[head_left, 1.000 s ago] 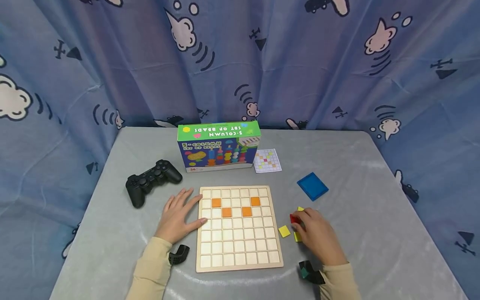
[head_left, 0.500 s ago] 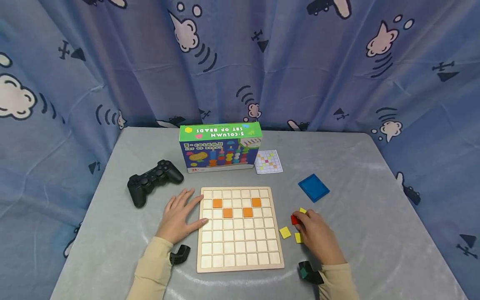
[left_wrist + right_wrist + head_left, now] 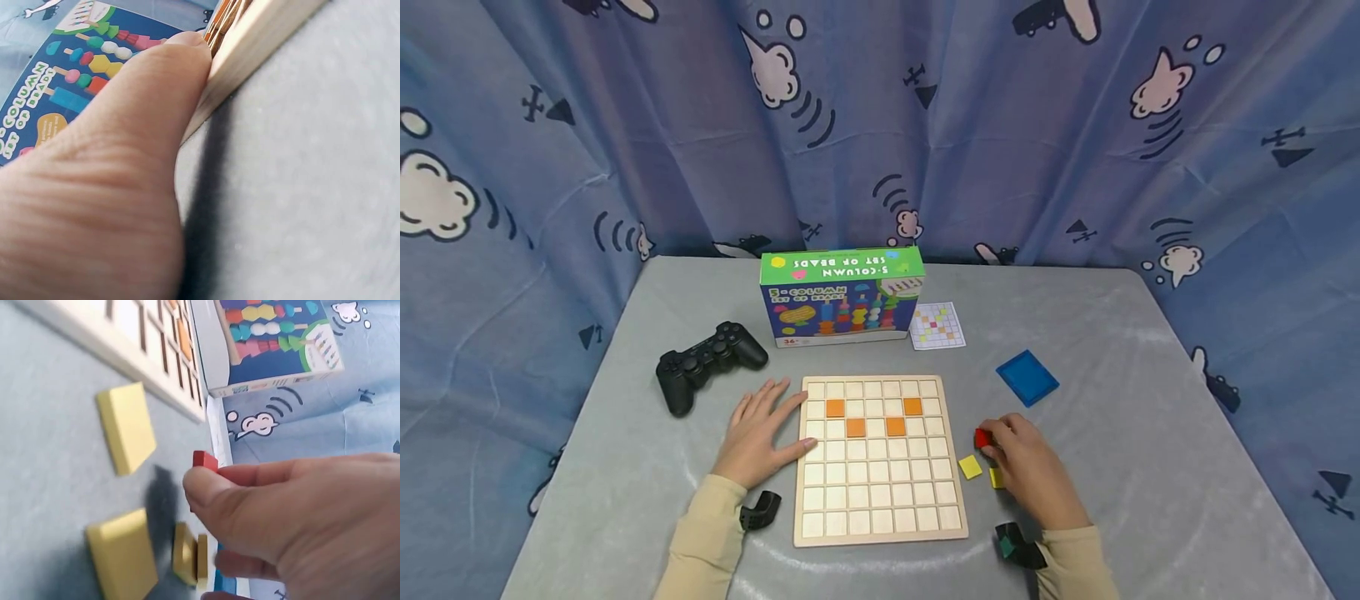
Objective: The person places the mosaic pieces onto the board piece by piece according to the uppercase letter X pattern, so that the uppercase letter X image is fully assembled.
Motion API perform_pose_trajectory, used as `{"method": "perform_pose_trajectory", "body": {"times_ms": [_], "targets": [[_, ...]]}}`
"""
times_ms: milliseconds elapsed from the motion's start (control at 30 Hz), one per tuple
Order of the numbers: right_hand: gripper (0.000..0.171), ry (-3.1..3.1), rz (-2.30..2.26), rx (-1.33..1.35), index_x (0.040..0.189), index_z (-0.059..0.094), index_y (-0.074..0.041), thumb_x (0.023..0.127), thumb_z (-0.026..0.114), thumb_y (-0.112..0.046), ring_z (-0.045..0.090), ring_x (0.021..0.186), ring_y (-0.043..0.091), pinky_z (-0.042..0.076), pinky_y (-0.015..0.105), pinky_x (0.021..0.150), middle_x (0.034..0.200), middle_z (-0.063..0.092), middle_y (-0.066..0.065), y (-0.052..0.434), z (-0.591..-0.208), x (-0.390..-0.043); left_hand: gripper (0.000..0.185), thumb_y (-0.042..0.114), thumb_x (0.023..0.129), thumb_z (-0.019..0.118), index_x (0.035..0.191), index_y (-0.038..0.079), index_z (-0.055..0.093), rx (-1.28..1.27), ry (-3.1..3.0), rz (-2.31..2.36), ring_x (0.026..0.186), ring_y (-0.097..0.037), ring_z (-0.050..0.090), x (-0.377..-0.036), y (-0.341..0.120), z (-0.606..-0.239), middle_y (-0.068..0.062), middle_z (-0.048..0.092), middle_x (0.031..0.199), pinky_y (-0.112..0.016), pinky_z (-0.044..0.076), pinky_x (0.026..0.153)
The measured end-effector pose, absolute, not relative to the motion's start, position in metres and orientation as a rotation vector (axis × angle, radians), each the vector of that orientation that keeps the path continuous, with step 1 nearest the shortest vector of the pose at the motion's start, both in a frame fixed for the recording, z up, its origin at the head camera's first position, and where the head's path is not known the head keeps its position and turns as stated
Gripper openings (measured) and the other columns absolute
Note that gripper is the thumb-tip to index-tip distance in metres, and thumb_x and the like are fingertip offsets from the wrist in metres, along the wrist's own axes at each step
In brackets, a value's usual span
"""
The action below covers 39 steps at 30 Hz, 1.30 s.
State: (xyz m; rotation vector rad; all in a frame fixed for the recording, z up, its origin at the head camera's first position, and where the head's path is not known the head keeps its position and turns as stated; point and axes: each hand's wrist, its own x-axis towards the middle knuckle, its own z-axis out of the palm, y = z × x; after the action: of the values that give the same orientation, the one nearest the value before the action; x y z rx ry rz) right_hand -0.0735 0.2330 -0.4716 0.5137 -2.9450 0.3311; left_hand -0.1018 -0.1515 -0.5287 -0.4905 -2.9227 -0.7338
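Patterned blue curtain [image 3: 1037,150] runs behind & along both sides of grey table [image 3: 1157,400]. R hand [image 3: 1033,471] hides part of red tile [image 3: 982,438]: thumb & fingers pinch it, R of board [image 3: 880,475], near yellow tiles [image 3: 970,467]; can't tell if it touches table. Head cam gets only 2 yellows, one partly under R hand; R wrist cam gets 4, far pair narrow & hard to make out. L hand [image 3: 756,446] released: spread, fingers fairly straight, thumb & index tips on board's L edge, covering bits of rim. L wrist cam: thumb blocks much of box [image 3: 842,300]; box & board both cut off. Sleeves [image 3: 700,533] cut off at bottom.

Box stands behind board, w/ black game controller [image 3: 711,362] front-L of it, printed card [image 3: 937,326] by its R end (details too small), flat blue square [image 3: 1027,377] beyond R hand.

Count: 1 red tile, 4 yellow, 4 orange tiles [image 3: 835,408] (2 in board's 2nd row, 2 in 3rd), 7x7 cells; 1 each box, controller, card, blue square.
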Motion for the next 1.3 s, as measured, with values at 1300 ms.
{"method": "perform_pose_trajectory", "body": {"times_ms": [1300], "targets": [[0.014,-2.783,0.415,1.032,0.086,0.061,-0.02,0.08,0.065,-0.032,0.05,0.076,0.006,0.047,0.022,0.068,0.084,0.053,-0.01,0.124,-0.469,-0.087,0.069,0.063,0.076,0.052,0.135,0.031,0.036,-0.476,-2.932,-0.734,0.135,-0.024,0.016,-0.102,-0.151,-0.528,-0.002,0.025,0.145,-0.047,0.006,0.11]]}}
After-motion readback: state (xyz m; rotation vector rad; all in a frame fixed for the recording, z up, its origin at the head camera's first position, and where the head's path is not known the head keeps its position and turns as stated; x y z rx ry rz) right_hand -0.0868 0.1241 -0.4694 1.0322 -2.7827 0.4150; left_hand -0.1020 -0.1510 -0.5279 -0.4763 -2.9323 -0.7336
